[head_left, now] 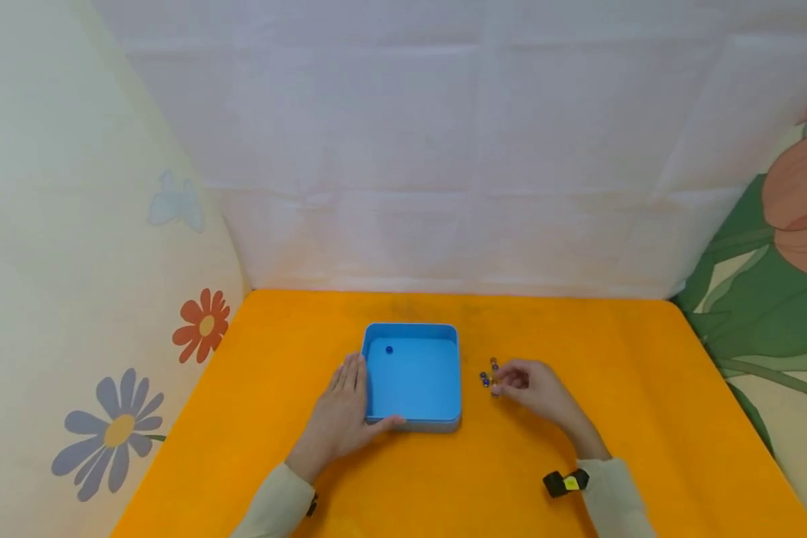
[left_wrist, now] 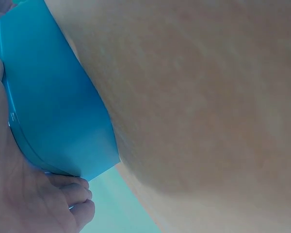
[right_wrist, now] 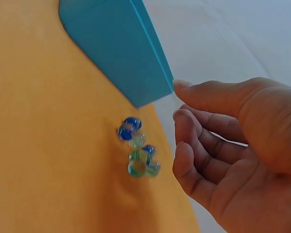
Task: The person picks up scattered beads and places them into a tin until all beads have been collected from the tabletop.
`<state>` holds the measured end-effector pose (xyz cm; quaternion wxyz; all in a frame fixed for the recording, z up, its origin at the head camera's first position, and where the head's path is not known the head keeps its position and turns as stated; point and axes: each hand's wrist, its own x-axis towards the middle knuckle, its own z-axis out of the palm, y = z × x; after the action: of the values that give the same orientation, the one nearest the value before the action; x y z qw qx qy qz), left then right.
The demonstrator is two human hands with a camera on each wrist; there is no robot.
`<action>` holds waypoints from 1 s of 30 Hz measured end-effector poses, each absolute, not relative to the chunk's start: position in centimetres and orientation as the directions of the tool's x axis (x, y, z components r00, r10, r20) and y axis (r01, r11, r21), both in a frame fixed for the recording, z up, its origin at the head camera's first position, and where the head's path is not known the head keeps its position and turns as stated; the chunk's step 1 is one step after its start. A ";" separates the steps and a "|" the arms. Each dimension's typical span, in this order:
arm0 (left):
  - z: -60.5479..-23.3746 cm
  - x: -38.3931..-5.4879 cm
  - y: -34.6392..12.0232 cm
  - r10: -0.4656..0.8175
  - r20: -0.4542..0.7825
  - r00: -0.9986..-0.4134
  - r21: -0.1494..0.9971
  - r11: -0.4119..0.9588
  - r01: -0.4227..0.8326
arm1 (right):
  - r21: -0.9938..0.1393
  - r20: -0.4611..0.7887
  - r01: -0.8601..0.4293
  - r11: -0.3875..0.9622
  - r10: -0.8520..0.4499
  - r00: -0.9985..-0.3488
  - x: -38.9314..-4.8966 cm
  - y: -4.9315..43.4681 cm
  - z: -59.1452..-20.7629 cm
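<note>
A square blue box [head_left: 413, 388] stands on the orange table with one dark blue marble [head_left: 389, 350] inside, near its far left corner. My left hand [head_left: 339, 418] rests against it, straight fingers along the left wall and thumb stretched over the near rim. To the right of the box lies a small cluster of glass marbles [right_wrist: 137, 167], blue and greenish clear. My right hand [head_left: 541, 388] hovers right at them, fingers loosely bent. Between its thumb [right_wrist: 203, 94] and forefinger the right wrist view shows a gap with nothing held.
The orange tabletop [head_left: 242, 418] reaches back to a white cloth [head_left: 444, 149]. Flower-patterned hangings [head_left: 60, 299] flank it on both sides. Each wrist wears a dark strap; the right one carries a small black and yellow device [head_left: 566, 483].
</note>
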<state>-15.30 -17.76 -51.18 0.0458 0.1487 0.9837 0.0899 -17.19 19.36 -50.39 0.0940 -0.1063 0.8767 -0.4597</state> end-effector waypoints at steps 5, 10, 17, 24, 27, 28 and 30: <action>-51.0 -15.2 -17.7 0.306 -0.065 -0.950 0.190 0.938 0.289 | -0.831 -0.074 -0.068 0.552 -0.230 -0.970 -16.5 20.8 -51.2; -51.0 -15.1 -17.7 0.301 -0.077 -0.950 0.191 0.940 0.283 | -0.828 -0.071 -0.080 0.555 -0.245 -0.967 -16.3 21.5 -51.9; -51.0 -15.1 -17.7 0.300 -0.053 -0.952 0.198 0.938 0.284 | -0.819 -0.083 -0.073 0.570 -0.242 -0.967 -16.3 21.6 -52.8; -50.9 -15.1 -17.7 0.304 -0.047 -0.951 0.195 0.937 0.290 | -0.812 -0.119 -0.038 0.583 -0.228 -0.966 -16.4 21.5 -53.2; -50.9 -15.1 -17.7 0.304 -0.055 -0.951 0.189 0.939 0.289 | -0.806 -0.128 -0.026 0.591 -0.218 -0.967 -16.5 21.6 -53.2; -50.8 -15.1 -17.8 0.304 -0.059 -0.951 0.187 0.939 0.289 | -0.804 -0.129 -0.027 0.594 -0.218 -0.967 -16.5 21.6 -53.2; -50.8 -15.1 -17.7 0.302 -0.069 -0.951 0.183 0.941 0.285 | -0.799 -0.128 -0.030 0.601 -0.219 -0.967 -16.4 21.6 -53.2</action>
<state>-15.08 -17.75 -50.80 0.0478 0.1491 0.9840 0.0856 -16.45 21.62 -53.22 0.1066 -0.0701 0.8883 -0.4411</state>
